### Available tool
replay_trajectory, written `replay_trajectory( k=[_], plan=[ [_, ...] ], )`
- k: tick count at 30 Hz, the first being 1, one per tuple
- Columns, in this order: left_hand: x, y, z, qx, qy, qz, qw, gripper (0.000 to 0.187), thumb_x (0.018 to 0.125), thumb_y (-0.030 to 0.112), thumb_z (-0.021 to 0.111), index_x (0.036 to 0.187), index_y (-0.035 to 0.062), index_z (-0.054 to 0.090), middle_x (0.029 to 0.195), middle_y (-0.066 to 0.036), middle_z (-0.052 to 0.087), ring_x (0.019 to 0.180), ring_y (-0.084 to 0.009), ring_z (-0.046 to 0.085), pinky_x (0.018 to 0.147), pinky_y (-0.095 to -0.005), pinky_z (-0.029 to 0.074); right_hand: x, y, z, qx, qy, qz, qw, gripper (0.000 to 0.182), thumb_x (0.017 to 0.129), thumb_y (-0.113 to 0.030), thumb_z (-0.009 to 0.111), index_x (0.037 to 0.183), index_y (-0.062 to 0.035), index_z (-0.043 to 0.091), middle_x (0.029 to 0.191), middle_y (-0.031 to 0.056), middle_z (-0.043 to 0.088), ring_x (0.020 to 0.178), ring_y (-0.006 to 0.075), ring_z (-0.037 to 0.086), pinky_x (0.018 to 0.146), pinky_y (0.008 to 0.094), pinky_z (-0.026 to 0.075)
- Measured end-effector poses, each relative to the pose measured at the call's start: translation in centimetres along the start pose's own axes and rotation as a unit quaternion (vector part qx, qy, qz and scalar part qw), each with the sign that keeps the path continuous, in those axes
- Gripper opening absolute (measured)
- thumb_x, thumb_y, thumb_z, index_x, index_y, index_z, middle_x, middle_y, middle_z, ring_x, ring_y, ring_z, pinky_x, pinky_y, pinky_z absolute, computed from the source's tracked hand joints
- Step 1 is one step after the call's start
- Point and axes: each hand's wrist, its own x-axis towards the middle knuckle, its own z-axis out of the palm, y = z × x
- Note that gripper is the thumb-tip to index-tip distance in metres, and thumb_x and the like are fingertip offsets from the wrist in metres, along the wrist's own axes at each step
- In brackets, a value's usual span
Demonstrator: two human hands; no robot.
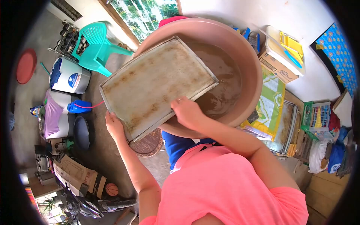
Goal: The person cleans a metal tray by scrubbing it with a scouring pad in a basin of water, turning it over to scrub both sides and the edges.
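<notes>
A rectangular metal baking tray (153, 82) with brown stains lies tilted across the rim of a large pinkish-brown basin (250, 63). Murky brown water (221, 71) shows inside the basin, to the right of the tray. My left hand (114, 125) grips the tray's lower left edge, fingers closed round the rim. My right hand (186, 111) rests in a fist on the tray's near edge; whatever its curled fingers hold is hidden.
A green plastic chair (90, 47) stands beyond the basin on the left, near a white washing machine (71, 77). On the right are a cardboard box (275, 67), a patterned yellow-green cloth (268, 99) and a green crate (309, 114). A round stool (148, 144) sits below the tray.
</notes>
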Motion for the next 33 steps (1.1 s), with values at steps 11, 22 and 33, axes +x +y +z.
replay_trajectory(
  k=[11,22,33],
  plan=[
    [-0.1,0.4,0.0,0.002,-0.014,-0.029,0.999,0.041,0.096,0.023,0.046,0.126,-0.0040,0.052,0.118,-0.025,0.059,0.110,-0.0374,0.057,0.092,-0.0405,0.044,0.5,-0.9,-0.4,-0.009,-0.051,0.049,0.997,0.012,0.073,-0.006,0.058,0.084,0.0002,0.059,0.081,0.0210,0.062,0.083,0.0374,0.062,0.067,0.0465,0.053],
    [-0.5,0.9,-0.1,-0.013,-0.006,-0.034,0.999,0.042,0.096,0.024,0.047,0.124,-0.0061,0.053,0.118,-0.025,0.060,0.110,-0.0368,0.058,0.093,-0.0389,0.043,0.3,9.3,-3.8,-0.054,-0.061,0.221,0.972,0.019,0.074,-0.004,0.057,0.091,-0.0054,0.066,0.088,0.0210,0.065,0.086,0.0371,0.063,0.074,0.0466,0.052],
    [0.1,-0.1,0.2,-0.004,-0.012,0.008,1.000,0.040,0.096,0.022,0.047,0.123,-0.0070,0.053,0.116,-0.025,0.061,0.108,-0.0364,0.059,0.093,-0.0386,0.044,-0.4,11.6,-4.4,-0.046,-0.023,0.243,0.969,0.016,0.075,-0.005,0.056,0.088,-0.0024,0.065,0.091,0.0226,0.064,0.086,0.0377,0.065,0.072,0.0473,0.054]
  ],
)
